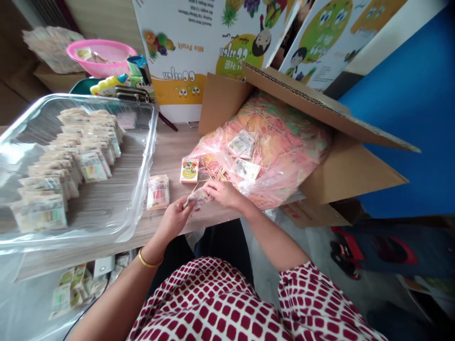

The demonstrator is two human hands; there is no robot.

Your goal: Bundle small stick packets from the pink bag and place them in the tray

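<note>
Near the table's front edge, both hands grip a small clear packet [199, 196] with printed marks. My left hand [180, 213] is closed on its left end, and my right hand [221, 193] pinches the right end. Just beyond them lies a small fruit-printed box [189, 170]. To the left is a short stack of packets [158, 192]. A big clear bag of thin pink, yellow and green sticks [280, 137] spills loose sticks [216, 166] towards my hands. Flat printed packets [242, 143] rest on the bag.
A clear plastic tray [144, 189] at left holds rows of filled packets [76, 151]. Behind it stand a pink basin [101, 49], a yellow bottle [108, 85] and a dark zipped pouch [133, 94]. An open cardboard box [359, 166] surrounds the bag; printed cartons [177, 52] stand behind.
</note>
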